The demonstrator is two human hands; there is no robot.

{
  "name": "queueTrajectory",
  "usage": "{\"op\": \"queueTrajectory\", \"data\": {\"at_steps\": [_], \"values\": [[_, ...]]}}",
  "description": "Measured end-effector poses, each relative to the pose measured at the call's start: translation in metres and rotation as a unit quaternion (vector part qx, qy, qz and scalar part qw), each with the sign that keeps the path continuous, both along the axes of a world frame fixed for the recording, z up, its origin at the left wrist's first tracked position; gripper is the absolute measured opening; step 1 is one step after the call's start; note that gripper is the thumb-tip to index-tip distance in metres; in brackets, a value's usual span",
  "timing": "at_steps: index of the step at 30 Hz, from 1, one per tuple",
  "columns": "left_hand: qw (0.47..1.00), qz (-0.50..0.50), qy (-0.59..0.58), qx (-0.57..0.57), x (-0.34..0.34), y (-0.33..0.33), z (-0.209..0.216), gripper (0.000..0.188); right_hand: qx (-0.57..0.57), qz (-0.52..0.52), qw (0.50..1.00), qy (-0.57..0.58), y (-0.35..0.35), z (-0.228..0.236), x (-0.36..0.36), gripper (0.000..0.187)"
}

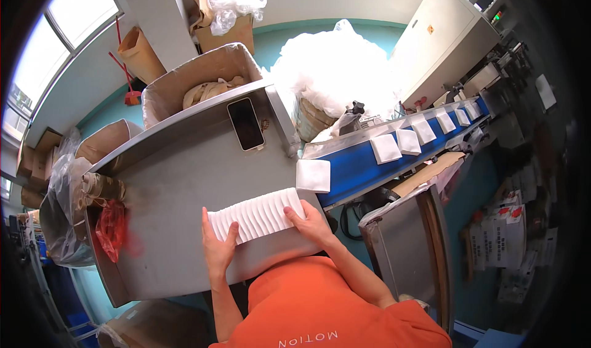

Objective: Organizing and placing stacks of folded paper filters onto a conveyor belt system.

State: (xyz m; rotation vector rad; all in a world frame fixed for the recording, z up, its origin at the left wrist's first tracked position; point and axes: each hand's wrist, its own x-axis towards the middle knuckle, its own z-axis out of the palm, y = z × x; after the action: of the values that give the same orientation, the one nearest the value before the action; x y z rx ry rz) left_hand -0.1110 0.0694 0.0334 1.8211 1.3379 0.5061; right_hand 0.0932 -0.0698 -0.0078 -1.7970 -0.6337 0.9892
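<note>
A row of white folded napkins (255,215), stacked on edge, lies between my two hands above the grey metal table (172,191). My left hand (219,243) grips its left end, thumb along the near side. At the other end my right hand (308,225) presses with the thumb on the near face and the fingers behind. A single square napkin (313,175) rests where the table meets the blue conveyor belt (348,172), just beyond my right hand. More napkins (385,149) lie spaced along the belt.
A smartphone (245,124) lies near the table's far edge. Behind stands a large carton (203,80) with crumpled material in it. Red plastic bags (111,231) hang at the table's left end. Big white plastic bags (338,64) sit behind the belt, and a grey panel (400,249) stands at right.
</note>
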Motion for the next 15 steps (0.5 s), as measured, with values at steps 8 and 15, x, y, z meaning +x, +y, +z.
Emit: {"op": "queueTrajectory", "data": {"at_steps": [8,15], "values": [[0.999,0.044,-0.002,0.006,-0.007,0.007,-0.003,0.085,-0.02,-0.014,0.899,0.438,-0.028,-0.021,0.023,0.032],[1.0,0.025,-0.004,-0.011,-0.002,0.006,0.001,0.084,0.052,-0.183,0.909,0.371,-0.025,-0.028,0.023,0.03]]}}
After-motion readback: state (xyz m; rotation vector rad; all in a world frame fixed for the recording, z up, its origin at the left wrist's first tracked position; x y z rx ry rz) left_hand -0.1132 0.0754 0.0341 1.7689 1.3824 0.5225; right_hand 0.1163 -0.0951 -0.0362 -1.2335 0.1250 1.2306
